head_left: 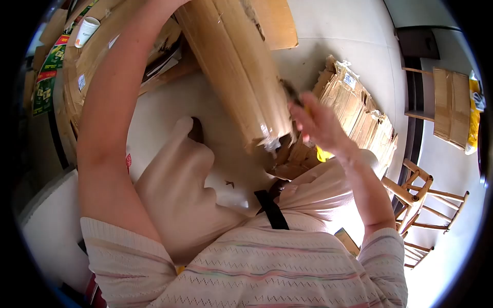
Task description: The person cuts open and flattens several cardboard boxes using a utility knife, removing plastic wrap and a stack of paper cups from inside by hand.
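Observation:
A long folded piece of brown cardboard (239, 66) stands tilted in front of me, its near end torn and bearing shiny clear tape. My right hand (321, 123) is closed around a dark, narrow knife (291, 91), blurred by motion, beside the cardboard's right edge. I cannot tell whether its tip touches the cardboard. My left forearm (113, 102) reaches up to the top edge of the view by the cardboard's far end. The left hand itself lies beyond the frame, so its fingers are hidden.
Flattened cardboard (354, 97) lies stacked at the right. More cardboard (72, 72) with a paper cup (87, 32) on it is at the left. Wooden stools (418, 195) stand far right, near a cardboard box (451, 105). My knees are spread around the work.

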Tool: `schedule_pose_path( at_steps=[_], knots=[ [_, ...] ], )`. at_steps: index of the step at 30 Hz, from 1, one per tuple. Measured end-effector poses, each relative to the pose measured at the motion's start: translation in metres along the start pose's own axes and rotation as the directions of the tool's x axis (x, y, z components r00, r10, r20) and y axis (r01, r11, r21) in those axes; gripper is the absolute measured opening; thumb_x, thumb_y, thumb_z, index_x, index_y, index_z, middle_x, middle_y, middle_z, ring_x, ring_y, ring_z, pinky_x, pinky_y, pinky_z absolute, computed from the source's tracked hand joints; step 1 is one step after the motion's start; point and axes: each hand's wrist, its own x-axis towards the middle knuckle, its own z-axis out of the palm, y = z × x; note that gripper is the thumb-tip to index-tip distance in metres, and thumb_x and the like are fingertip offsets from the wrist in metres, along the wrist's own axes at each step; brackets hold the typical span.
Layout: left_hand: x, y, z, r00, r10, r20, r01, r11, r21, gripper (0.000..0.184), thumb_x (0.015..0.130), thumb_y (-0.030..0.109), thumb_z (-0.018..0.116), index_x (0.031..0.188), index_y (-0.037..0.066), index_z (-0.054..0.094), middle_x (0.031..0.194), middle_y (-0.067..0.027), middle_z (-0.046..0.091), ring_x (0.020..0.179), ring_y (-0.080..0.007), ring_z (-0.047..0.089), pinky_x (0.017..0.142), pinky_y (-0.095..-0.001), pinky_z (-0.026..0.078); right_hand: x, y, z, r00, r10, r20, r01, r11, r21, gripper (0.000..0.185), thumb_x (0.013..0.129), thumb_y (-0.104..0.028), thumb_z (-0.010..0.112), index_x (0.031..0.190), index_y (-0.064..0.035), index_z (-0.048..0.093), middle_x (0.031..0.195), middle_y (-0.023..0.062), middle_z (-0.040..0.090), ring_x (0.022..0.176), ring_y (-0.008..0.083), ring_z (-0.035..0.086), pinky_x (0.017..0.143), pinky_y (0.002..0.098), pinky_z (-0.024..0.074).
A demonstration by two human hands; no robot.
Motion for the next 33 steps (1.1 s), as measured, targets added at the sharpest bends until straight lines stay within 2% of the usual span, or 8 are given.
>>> schedule_pose_path(
  at_steps=[2,4,7,14,17,23,29,33],
  knots=[
    [-0.003,0.000,0.008,0.986,0.162,-0.038,-0.165,0.980,-0.112,0.031,0.087,0.030,0.060,0.079,0.001,0.066,0.064,-0.0148,0.060,0.056,-0.0137,0.056,0.055,-0.0320,0.045,0.014,-0.011,-0.003,0.970,-0.148,-0.193,0.145,0.989,-0.029,0.024,0.090,-0.025,0.055,0.101,-0.0038,0.051,0.064,0.0068,0.053,0.051,0.0167,0.054,0.046,0.0285,0.0438],
    [-0.005,0.000,0.008,0.996,0.077,0.052,-0.076,0.997,-0.026,0.031,0.087,0.031,0.060,0.079,0.001,0.067,0.064,-0.0145,0.060,0.057,-0.0159,0.058,0.055,-0.0323,0.045,0.029,-0.016,-0.004,0.899,-0.320,-0.300,0.292,0.947,-0.134,0.032,0.086,-0.031,0.059,0.096,-0.0022,0.051,0.065,0.0177,0.060,0.060,0.0308,0.062,0.055,0.0383,0.0491],
    [-0.011,-0.002,0.021,0.990,0.137,0.042,-0.137,0.991,-0.005,0.032,0.086,0.031,0.060,0.075,0.002,0.066,0.065,-0.0144,0.061,0.057,-0.0201,0.059,0.055,-0.0335,0.046,0.062,-0.022,0.005,0.879,-0.272,-0.391,0.221,0.960,-0.172,0.042,0.079,-0.036,0.064,0.097,-0.0007,0.049,0.069,0.0177,0.061,0.068,0.0349,0.063,0.064,0.0409,0.0496],
    [-0.014,0.008,0.029,0.974,0.159,0.160,-0.174,0.981,0.088,0.035,0.085,0.031,0.059,0.064,0.003,0.061,0.066,-0.0144,0.061,0.058,-0.0269,0.060,0.056,-0.0380,0.046,0.094,-0.036,0.020,0.920,-0.192,-0.342,0.113,0.964,-0.239,0.056,0.068,-0.037,0.068,0.104,-0.0022,0.044,0.076,0.0153,0.062,0.077,0.0308,0.062,0.071,0.0400,0.0492],
    [-0.015,0.015,0.033,0.971,0.120,0.206,-0.131,0.990,0.043,0.036,0.085,0.032,0.057,0.064,0.004,0.062,0.064,-0.0141,0.061,0.058,-0.0279,0.061,0.057,-0.0391,0.047,0.100,-0.037,0.021,0.896,-0.226,-0.383,0.164,0.968,-0.188,0.055,0.069,-0.034,0.067,0.107,-0.0035,0.042,0.073,0.0139,0.061,0.076,0.0304,0.062,0.070,0.0395,0.0495],
    [-0.017,0.015,0.041,0.949,0.138,0.282,-0.177,0.977,0.119,0.037,0.083,0.032,0.059,0.060,0.003,0.061,0.062,-0.0161,0.060,0.057,-0.0309,0.060,0.058,-0.0410,0.047,0.113,-0.040,0.035,0.898,-0.158,-0.410,0.013,0.943,-0.333,0.066,0.069,-0.030,0.066,0.123,-0.0072,0.033,0.091,0.0165,0.062,0.084,0.0331,0.062,0.077,0.0402,0.0486],
    [-0.021,0.001,0.040,0.932,0.159,0.325,-0.202,0.974,0.103,0.040,0.081,0.034,0.060,0.059,0.001,0.058,0.061,-0.0191,0.057,0.054,-0.0328,0.057,0.055,-0.0429,0.046,0.114,-0.030,0.022,0.813,-0.231,-0.534,0.025,0.931,-0.364,0.064,0.070,-0.026,0.064,0.124,-0.0087,0.036,0.102,0.0183,0.061,0.092,0.0347,0.061,0.083,0.0411,0.0468],
    [-0.024,-0.001,0.041,0.942,0.136,0.308,-0.166,0.983,0.075,0.040,0.080,0.035,0.061,0.059,0.001,0.058,0.060,-0.0197,0.056,0.054,-0.0340,0.057,0.055,-0.0436,0.046,0.122,-0.026,0.010,0.860,-0.172,-0.481,-0.024,0.927,-0.375,0.056,0.072,-0.025,0.062,0.120,-0.0066,0.038,0.099,0.0193,0.062,0.091,0.0353,0.061,0.082,0.0425,0.0472]
  ],
)
